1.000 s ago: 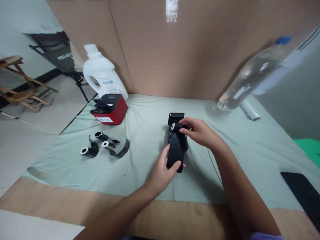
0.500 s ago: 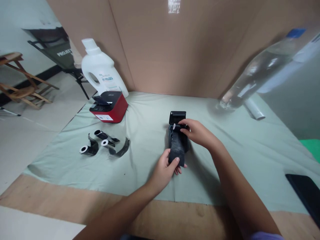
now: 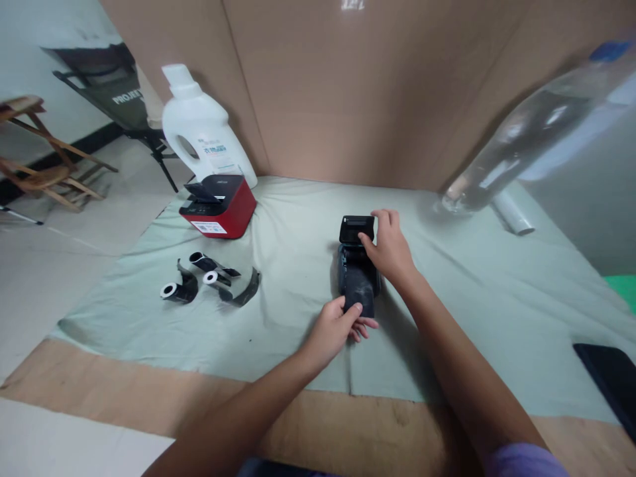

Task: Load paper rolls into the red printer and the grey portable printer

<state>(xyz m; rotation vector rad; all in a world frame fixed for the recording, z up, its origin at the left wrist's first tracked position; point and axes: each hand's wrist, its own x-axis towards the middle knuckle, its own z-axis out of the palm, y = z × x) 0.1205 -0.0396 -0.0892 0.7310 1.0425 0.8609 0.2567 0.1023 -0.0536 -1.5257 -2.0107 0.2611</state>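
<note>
A small black printer stands on the cloth with its lid raised. A dark roll lies inside, mostly in shadow, and its black paper strip hangs out over the near end. My left hand is closed on the strip's loose end, thumb on top and fingers beneath; whether it also touches the printer I cannot tell. My right hand grips the lid's right edge, thumb on the inner face and fingers behind.
Several black paper rolls with partly unwound strips lie to the left. Behind them are a red and black box-shaped device and a white jug. A clear bottle, a grey tube and a black phone-like slab are at the right.
My right hand has let go of the black paper roll, now down in the printer, and moved up to the lid. My left hand still holds the strip.
</note>
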